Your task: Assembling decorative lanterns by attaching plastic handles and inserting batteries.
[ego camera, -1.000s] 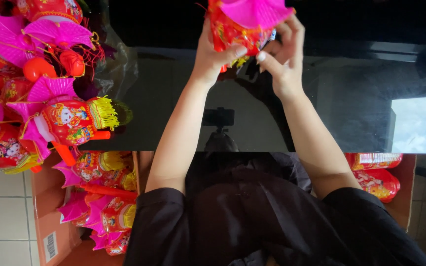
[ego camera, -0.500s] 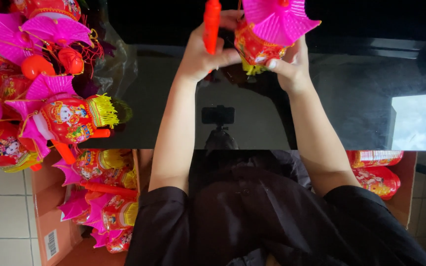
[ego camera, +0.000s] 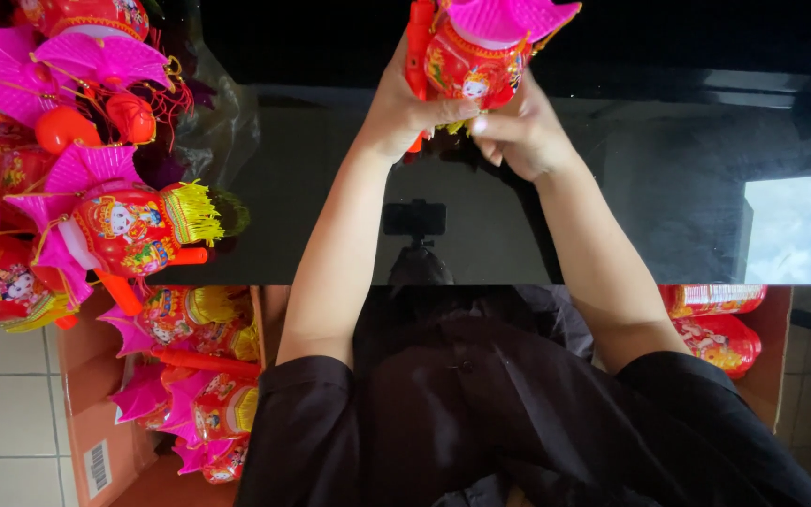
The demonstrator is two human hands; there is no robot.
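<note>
Both hands work at top centre: left hand grips a red lantern and its handle, right hand pinches its yellow tassel underneath; assembly apparently mid-step, steadiness needed.

Both bare forearms extended forward and converging, left hand closed in a firm grip, right hand curled, fingertips meeting the left thumb.

A glossy black tabletop fills the upper half, mirroring bright sky and cloud at three o'clock. Pale floor tiles show at eight o'clock and at four. Cardboard boxes stand at seven and four o'clock. Daylight is soft.
</note>
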